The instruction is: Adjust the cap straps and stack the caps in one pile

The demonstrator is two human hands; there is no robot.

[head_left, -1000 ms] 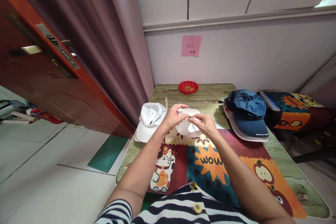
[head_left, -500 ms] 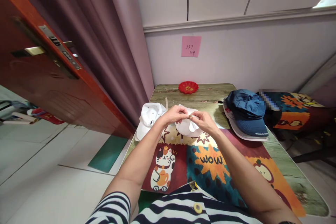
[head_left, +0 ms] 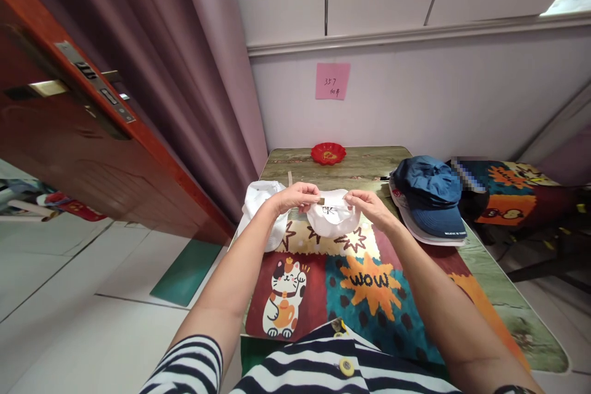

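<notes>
A white cap (head_left: 333,228) with dark "CK" lettering is held between my hands over the patterned mat. My left hand (head_left: 300,196) pinches one end of its back strap, beside a small brass-coloured buckle (head_left: 321,201). Fingers closed, my right hand (head_left: 368,204) grips the cap at the other side of the strap. The strap is stretched across between the hands. Close by my left hand lies a second white cap (head_left: 258,200), partly covered by my left wrist and forearm.
On the right of the table (head_left: 286,163) lies a navy cap (head_left: 429,191) stacked on lighter caps. A red scalloped dish (head_left: 328,153) stands at the back. The colourful mat (head_left: 318,295) covers the front. A wooden door (head_left: 92,160) is at the left, and a pink note (head_left: 332,81) hangs on the wall.
My hands, close together at the strap half a second ago, have moved apart. The strap is now spread and the "CK" lettering shows.
</notes>
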